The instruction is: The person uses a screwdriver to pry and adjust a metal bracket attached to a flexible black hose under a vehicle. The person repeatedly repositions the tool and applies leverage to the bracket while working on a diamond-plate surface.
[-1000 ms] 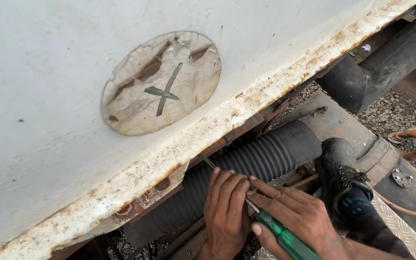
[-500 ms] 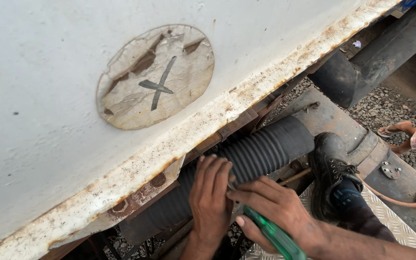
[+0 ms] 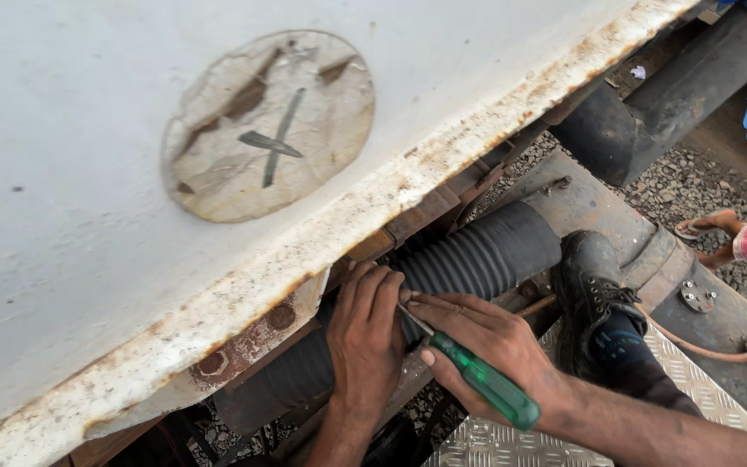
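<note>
Under rusted panel edge point(image 3: 322, 259): left hand point(image 3: 365, 342) pressed flat on ribbed black hose point(image 3: 477, 259), fingers loose. Right hand point(image 3: 486, 346) grips green screwdriver point(image 3: 477, 380), shaft slanting up-left, tip just beside left fingertips.

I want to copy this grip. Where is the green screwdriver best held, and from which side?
Grip the screwdriver by its thick green handle, coming from the lower right as the right hand does. The thin shaft points up-left to the hose, leaving only the handle free.
</note>
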The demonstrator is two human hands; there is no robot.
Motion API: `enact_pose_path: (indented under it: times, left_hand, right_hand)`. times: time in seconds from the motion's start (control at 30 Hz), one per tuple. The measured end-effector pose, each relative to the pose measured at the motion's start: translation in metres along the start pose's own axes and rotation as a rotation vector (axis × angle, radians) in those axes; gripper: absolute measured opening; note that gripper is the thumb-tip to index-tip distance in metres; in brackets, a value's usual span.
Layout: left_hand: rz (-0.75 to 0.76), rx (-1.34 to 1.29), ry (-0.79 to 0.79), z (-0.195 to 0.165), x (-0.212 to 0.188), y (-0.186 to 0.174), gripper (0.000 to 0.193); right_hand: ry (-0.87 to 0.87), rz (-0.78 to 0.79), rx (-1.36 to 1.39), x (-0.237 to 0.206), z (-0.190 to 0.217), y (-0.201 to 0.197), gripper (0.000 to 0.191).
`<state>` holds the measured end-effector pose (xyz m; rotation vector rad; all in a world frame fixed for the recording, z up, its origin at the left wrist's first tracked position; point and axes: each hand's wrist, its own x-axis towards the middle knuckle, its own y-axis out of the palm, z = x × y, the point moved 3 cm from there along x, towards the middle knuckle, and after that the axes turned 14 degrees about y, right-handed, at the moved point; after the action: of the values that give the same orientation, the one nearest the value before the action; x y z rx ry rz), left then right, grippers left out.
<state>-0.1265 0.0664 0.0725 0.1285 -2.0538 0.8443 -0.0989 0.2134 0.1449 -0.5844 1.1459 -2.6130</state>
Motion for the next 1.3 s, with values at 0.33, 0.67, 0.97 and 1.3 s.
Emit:
enact_pose_path:
  times: [0.33, 0.67, 0.97, 1.3]
  left_hand:
    - [-0.001, 0.020, 0.014, -0.004, -0.002, 0.006, 0.017]
    - [-0.074, 0.059, 0.039, -0.030, -0.008, -0.001, 0.016]
    - [-0.058, 0.047, 0.064, -0.011, -0.004, 0.009, 0.017]
    - [-0.052, 0.048, 0.034, -0.008, -0.005, 0.018, 0.018]
  right_hand:
    - [0.018, 0.016, -0.018, -0.001, 0.001, -0.011, 0.042]
    - [-0.108, -0.003, -0.100, -0.017, 0.009, -0.021, 0.031]
    - [-0.094, -0.032, -0.112, -0.012, 0.004, -0.012, 0.040]
    - [0.005, -0.007, -0.129, -0.008, 0.008, -0.012, 0.042]
